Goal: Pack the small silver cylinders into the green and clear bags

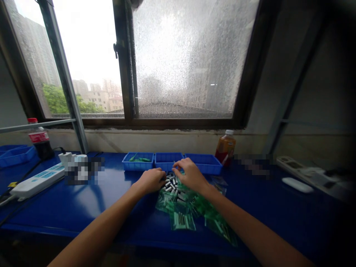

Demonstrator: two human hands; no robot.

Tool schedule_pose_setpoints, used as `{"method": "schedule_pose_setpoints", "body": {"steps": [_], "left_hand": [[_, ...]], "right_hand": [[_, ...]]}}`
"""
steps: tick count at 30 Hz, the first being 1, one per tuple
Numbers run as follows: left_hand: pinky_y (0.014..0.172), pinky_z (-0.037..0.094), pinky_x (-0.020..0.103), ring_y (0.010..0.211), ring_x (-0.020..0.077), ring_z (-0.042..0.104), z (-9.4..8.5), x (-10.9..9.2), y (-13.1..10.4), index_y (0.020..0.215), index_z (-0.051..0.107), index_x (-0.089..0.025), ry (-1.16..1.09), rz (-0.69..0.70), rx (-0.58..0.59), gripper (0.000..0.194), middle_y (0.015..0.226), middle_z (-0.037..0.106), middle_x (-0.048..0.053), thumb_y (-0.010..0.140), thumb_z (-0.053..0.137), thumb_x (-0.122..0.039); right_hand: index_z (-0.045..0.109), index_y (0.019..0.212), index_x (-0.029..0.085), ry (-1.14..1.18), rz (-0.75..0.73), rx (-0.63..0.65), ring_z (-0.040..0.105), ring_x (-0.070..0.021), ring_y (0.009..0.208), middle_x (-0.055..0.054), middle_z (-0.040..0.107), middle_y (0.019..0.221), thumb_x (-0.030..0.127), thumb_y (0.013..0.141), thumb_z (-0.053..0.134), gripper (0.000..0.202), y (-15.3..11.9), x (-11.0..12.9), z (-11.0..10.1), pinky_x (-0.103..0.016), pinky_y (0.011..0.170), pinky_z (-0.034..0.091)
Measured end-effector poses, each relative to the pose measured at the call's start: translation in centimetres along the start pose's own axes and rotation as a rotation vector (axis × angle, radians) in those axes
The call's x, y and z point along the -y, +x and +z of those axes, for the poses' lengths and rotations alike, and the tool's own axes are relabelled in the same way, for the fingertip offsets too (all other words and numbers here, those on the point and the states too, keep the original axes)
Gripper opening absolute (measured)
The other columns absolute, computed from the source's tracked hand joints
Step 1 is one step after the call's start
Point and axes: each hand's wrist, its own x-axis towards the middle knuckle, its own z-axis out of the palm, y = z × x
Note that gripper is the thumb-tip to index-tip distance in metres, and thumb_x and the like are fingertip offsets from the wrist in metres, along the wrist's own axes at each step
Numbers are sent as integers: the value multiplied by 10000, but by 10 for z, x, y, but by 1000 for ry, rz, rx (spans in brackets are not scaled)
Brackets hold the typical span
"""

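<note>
My left hand (pixel 151 180) rests at the left edge of a pile of small white and dark pieces (pixel 172 185). Its fingers curl downward and their tips are mostly hidden, so what they hold cannot be made out. Above the pile is my right hand (pixel 191 174), thumb and forefinger pinched together around something too small to name. Green-tinted clear bags (pixel 167 202) spread below and to the right of the pile. One small clear bag (pixel 182 221) nearest me has several slim pieces inside.
Behind my hands stand a blue bin (pixel 138 167) with green items, a middle blue bin (pixel 167 165) and a right blue bin (pixel 204 168). A drink bottle (pixel 226 146) is beside them. At left are a power strip (pixel 41 180) and cola bottle (pixel 40 141).
</note>
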Motion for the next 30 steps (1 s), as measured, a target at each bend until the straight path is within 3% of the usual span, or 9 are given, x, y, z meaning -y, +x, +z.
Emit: {"method": "schedule_pose_setpoints", "body": {"steps": [6, 11, 17, 23, 27, 30], "left_hand": [[754, 442, 296, 884, 220, 600, -3, 8, 4, 873, 612, -182, -138, 10, -147, 239, 918, 654, 81, 872, 392, -277], [739, 428, 275, 796, 182, 587, -5, 7, 8, 797, 579, -165, -225, 103, -242, 313, 827, 643, 77, 906, 297, -241], [611, 398, 239, 649, 145, 559, -10, 1, 6, 672, 543, -164, -274, 71, -180, 352, 676, 607, 34, 905, 300, -265], [609, 407, 219, 697, 135, 579, -12, -2, 2, 1032, 528, -183, -407, 128, -275, 222, 778, 628, 14, 838, 468, -273], [628, 406, 223, 699, 137, 573, -12, -5, 2, 955, 541, -193, -363, 132, -302, 157, 768, 622, 10, 822, 486, -255], [621, 392, 229, 677, 139, 566, -15, -7, 1, 891, 561, -189, -331, 124, -299, 177, 733, 618, 12, 865, 427, -300]], "right_hand": [[591, 994, 175, 93, -63, 114, 522, -186, 797, -35, 607, 790, 205, 755, 594, 240, -6, 8, 14, -305, 714, 401], [586, 876, 196, 99, -74, 91, 523, -173, 759, -26, 592, 767, 171, 778, 552, 107, -5, 8, 10, -288, 680, 398], [592, 876, 192, 64, -71, 55, 522, -155, 761, -30, 583, 780, 225, 816, 531, 92, -6, 12, 6, -264, 683, 384], [578, 741, 165, 38, -9, 47, 526, -150, 720, -44, 598, 738, 266, 894, 410, 249, -4, 13, 4, -264, 649, 361], [561, 708, 167, 68, -8, 62, 526, -151, 699, -44, 593, 712, 272, 915, 354, 311, -4, 12, 4, -267, 636, 359], [569, 914, 177, 138, 29, 30, 538, -152, 711, -28, 592, 741, 305, 887, 422, 197, -5, 11, 4, -262, 644, 378]]}}
